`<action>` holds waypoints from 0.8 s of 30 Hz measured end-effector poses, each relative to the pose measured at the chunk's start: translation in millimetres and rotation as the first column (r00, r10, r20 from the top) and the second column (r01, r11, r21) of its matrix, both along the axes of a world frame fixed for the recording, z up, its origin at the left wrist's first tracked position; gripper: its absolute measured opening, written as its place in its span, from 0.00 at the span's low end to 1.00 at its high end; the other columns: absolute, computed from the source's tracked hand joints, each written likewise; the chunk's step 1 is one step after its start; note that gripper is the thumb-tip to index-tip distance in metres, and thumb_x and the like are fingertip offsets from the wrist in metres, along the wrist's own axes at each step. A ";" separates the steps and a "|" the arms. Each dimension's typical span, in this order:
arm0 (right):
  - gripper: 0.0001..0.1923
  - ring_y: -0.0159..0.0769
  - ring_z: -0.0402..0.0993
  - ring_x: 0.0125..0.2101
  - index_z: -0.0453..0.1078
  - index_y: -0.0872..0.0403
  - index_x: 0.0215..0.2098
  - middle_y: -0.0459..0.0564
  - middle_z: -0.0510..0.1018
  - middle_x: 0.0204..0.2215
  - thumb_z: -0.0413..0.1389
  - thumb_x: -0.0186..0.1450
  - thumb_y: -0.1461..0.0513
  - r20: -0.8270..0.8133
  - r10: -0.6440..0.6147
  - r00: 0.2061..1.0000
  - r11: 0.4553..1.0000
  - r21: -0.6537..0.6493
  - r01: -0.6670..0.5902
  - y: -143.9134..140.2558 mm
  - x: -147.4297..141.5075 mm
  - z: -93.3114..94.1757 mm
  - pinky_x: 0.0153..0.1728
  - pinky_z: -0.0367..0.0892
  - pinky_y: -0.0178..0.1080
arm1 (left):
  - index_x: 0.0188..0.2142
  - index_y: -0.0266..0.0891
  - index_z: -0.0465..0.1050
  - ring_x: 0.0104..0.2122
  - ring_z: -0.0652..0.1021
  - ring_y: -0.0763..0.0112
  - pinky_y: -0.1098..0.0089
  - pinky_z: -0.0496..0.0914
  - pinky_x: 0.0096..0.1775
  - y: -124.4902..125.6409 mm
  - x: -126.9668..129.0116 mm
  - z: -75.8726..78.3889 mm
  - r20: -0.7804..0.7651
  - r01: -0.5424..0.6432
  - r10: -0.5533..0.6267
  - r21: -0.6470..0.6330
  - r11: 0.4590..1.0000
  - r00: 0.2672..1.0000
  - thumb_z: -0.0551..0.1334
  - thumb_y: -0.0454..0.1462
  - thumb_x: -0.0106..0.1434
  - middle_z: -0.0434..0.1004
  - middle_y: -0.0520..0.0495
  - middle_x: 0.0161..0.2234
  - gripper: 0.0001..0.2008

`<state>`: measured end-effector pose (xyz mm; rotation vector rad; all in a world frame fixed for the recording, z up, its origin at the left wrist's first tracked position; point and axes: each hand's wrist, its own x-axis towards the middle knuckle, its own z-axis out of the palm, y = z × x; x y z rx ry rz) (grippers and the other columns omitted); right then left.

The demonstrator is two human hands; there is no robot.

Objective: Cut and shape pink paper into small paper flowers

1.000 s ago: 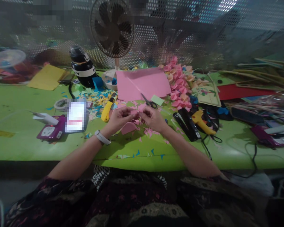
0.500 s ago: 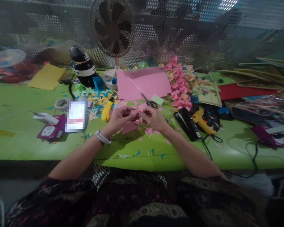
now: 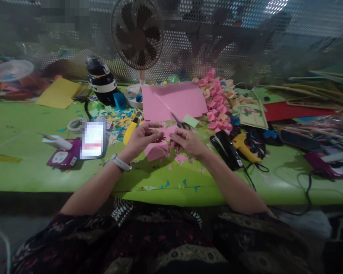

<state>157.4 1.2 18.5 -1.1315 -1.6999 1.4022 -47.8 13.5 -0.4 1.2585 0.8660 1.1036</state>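
Note:
My left hand (image 3: 142,139) is closed, thumb against forefinger, at one edge of a small pink paper piece (image 3: 167,132). Opposite it, my right hand (image 3: 188,142) pinches the other edge; the fingers partly cover the paper. Below the left fingers lies a bent piece of pink paper (image 3: 156,150) on the green table (image 3: 148,177). Pink scraps (image 3: 183,158) are scattered under the right hand. Just beyond the hands rest dark scissors (image 3: 180,121), a pale green paper (image 3: 190,120) and a large pink sheet (image 3: 174,101). A yellow cutter (image 3: 129,131) lies beside my left hand.
To the right are a black stapler (image 3: 226,150), a yellow glue gun (image 3: 244,146) with its cord, and piled pink paper flowers (image 3: 217,104). On the left stand a lit phone (image 3: 92,140), a purple box (image 3: 63,156) and a black bottle (image 3: 103,82). A fan (image 3: 137,36) stands behind.
My hands have moved slightly apart, and more of the pink paper shows between the fingertips. The left hand has uncovered more of the bent pink piece below it.

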 end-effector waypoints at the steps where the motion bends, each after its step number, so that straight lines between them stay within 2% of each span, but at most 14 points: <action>1: 0.12 0.25 0.67 0.19 0.66 0.54 0.29 0.41 0.72 0.19 0.57 0.68 0.57 -0.022 0.003 1.000 1.000 -0.014 -0.003 0.1 0.0 -0.3 0.21 0.64 0.31 | 0.45 0.35 0.73 0.33 0.83 0.68 0.67 0.78 0.39 0.8 -1.2 1.0 -0.001 -0.019 0.019 -0.006 1.000 1.000 0.73 0.42 0.54 0.82 0.47 0.30 0.22; 5: 0.11 0.24 0.66 0.18 0.69 0.54 0.31 0.40 0.71 0.19 0.60 0.65 0.55 -0.092 -0.011 0.996 1.000 -0.029 0.008 1.8 1.1 -3.1 0.20 0.65 0.31 | 0.44 0.36 0.74 0.32 0.82 0.69 0.66 0.78 0.41 3.8 -6.1 5.1 0.018 -0.100 0.101 -0.019 0.995 0.995 0.74 0.42 0.53 0.82 0.47 0.31 0.21; 9: 0.14 0.24 0.67 0.18 0.69 0.53 0.29 0.41 0.72 0.19 0.62 0.64 0.52 -0.127 -0.111 0.986 0.993 0.033 0.116 2.7 3.3 -1.1 0.20 0.66 0.31 | 0.45 0.36 0.74 0.33 0.82 0.68 0.66 0.77 0.41 1.6 -5.2 6.5 0.004 -0.060 0.060 0.004 0.998 0.998 0.73 0.42 0.54 0.82 0.46 0.32 0.22; 13: 0.19 0.25 0.68 0.18 0.68 0.54 0.27 0.42 0.73 0.18 0.63 0.62 0.48 -0.055 -0.043 0.998 0.999 0.008 0.043 1.6 3.0 2.2 0.20 0.67 0.32 | 0.45 0.36 0.74 0.33 0.82 0.68 0.66 0.77 0.40 -1.4 -1.7 4.0 -0.024 -0.003 0.004 0.033 0.999 1.000 0.73 0.42 0.54 0.82 0.46 0.31 0.21; 16: 0.20 0.25 0.67 0.17 0.67 0.54 0.24 0.42 0.72 0.17 0.65 0.60 0.48 -0.032 0.010 0.999 1.000 -0.001 -0.010 0.1 2.2 3.1 0.19 0.66 0.31 | 0.44 0.36 0.74 0.32 0.82 0.69 0.66 0.77 0.40 0.2 -3.0 3.7 -0.012 -0.018 0.019 0.035 0.999 1.000 0.73 0.41 0.54 0.82 0.47 0.30 0.20; 18: 0.19 0.25 0.67 0.17 0.67 0.53 0.25 0.42 0.73 0.18 0.64 0.61 0.49 -0.065 0.000 0.998 1.000 -0.001 -0.001 -0.8 1.6 2.8 0.19 0.66 0.31 | 0.43 0.37 0.75 0.32 0.82 0.71 0.67 0.77 0.40 1.9 -4.5 4.1 0.032 -0.072 0.071 0.011 0.997 0.997 0.73 0.41 0.55 0.82 0.48 0.31 0.19; 21: 0.18 0.25 0.68 0.18 0.68 0.53 0.27 0.41 0.74 0.19 0.63 0.61 0.49 -0.149 -0.093 0.984 0.995 0.007 0.095 -2.0 -2.1 -1.3 0.20 0.68 0.31 | 0.41 0.38 0.76 0.34 0.82 0.71 0.69 0.77 0.39 2.0 -3.1 2.4 0.104 -0.138 0.146 -0.077 0.987 0.984 0.72 0.44 0.56 0.82 0.48 0.33 0.17; 24: 0.19 0.26 0.70 0.19 0.67 0.53 0.28 0.42 0.74 0.20 0.63 0.60 0.47 -0.192 -0.126 0.973 0.991 0.016 0.132 -3.5 -9.2 -9.4 0.22 0.70 0.32 | 0.39 0.38 0.77 0.35 0.82 0.70 0.70 0.77 0.37 -1.6 3.2 -2.5 0.128 -0.058 0.079 -0.156 0.986 0.989 0.71 0.48 0.57 0.82 0.47 0.36 0.17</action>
